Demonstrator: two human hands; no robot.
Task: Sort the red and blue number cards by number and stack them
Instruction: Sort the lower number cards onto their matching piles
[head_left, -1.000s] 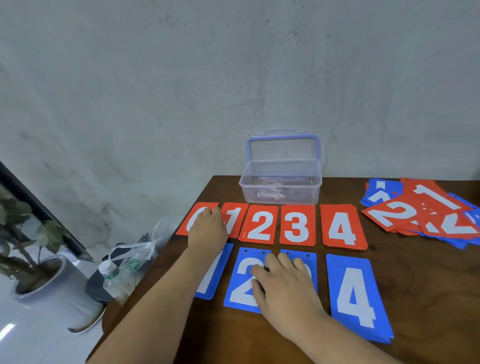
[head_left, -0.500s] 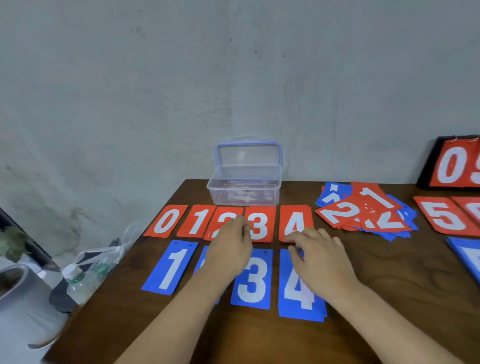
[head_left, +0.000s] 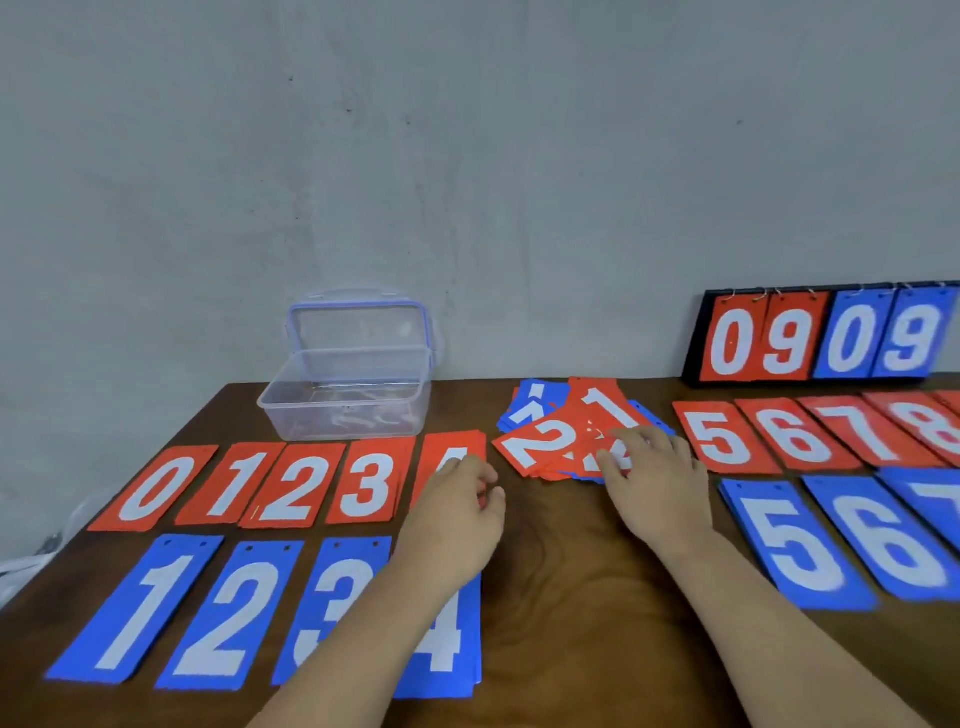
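Red cards 0, 1, 2 and 3 lie in a row on the brown table, with the red 4 at its right end. Blue cards 1, 2, 3 and 4 form a nearer row. My left hand hovers over the red 4 with loosely curled fingers, holding nothing. A loose pile of mixed red and blue cards lies at the centre back; my right hand rests its fingertips on the pile's near right side. Red 5 to 8 and blue 5 to 7 lie on the right.
A clear plastic box with its lid up stands at the back left of the table. A black scoreboard stand showing 09 in red and 09 in blue leans on the wall at the back right. The table's left edge drops off near the red 0.
The view swung right, bringing the scoreboard and the 5 to 8 cards in. My left hand moved right from the red 2 and 3 to the red 4. My right hand left the 4 cards for the mixed pile.
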